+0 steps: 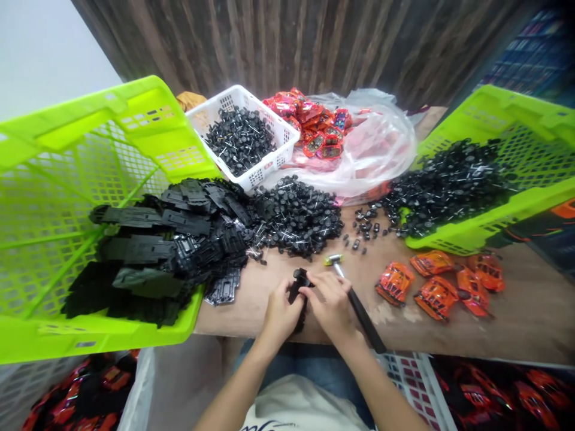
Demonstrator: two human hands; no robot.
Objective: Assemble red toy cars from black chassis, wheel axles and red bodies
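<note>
Near the table's front edge, my left hand (281, 311) is closed around a black toy car chassis (300, 320), held lengthwise. My right hand (330, 302) pinches at the chassis's far end, where a small dark part, seemingly a wheel-and-axle piece, sits; the fingers partly hide it. Just right of my right hand lies a hammer (359, 311), its yellow-tipped head pointing away and its black handle toward me. Beyond my hands is a heap of black wheels on metal axles (299, 215). To the left, a pile of black chassis plates (171, 245) spills from a tipped green crate (135, 338).
Several orange toy cars (435, 296) lie at the right. A second green crate (476, 236) spills wheel axles there. At the back are a white basket (274, 161) of axles and a plastic bag (381, 149) with red car bodies (314, 123). Below the table stand more car-filled containers.
</note>
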